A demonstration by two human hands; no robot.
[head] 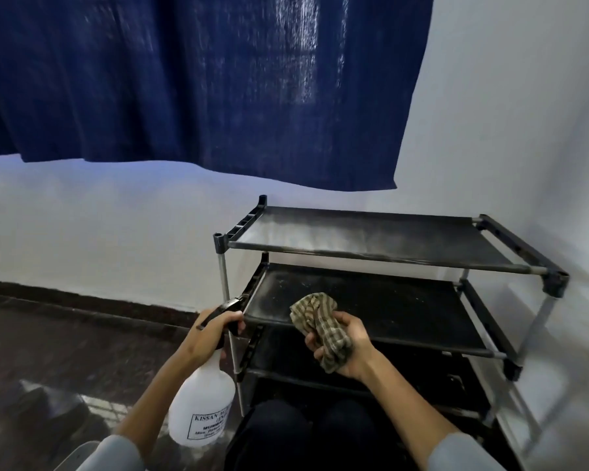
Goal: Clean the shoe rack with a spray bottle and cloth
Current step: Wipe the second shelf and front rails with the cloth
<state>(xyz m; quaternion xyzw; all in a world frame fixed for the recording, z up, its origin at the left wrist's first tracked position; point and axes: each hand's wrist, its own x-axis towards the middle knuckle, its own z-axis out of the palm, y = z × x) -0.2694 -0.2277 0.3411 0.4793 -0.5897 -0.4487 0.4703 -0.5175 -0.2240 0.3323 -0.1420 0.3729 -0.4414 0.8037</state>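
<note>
Two hands busy: your left hand [206, 331] fingers wrap the spray bottle [201, 407] trigger, nozzle aimed at the shoe rack [388, 246] at 1 o'clock; right hand [346, 348] fingers bunch the striped cloth [323, 329] over the mid shelf, ready to wipe.

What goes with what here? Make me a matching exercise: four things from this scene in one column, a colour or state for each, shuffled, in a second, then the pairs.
Things:
1. spray bottle
2. cloth
3. curtain
4. shoe rack

Descriptions:
A. dark blue, hanging against the wall
B. striped, bunched in the right hand
C. black shelves, dusty and bare of shoes
D. white with a black trigger, held by the left hand

Pairs: 1-D, 2-B, 3-A, 4-C
</note>
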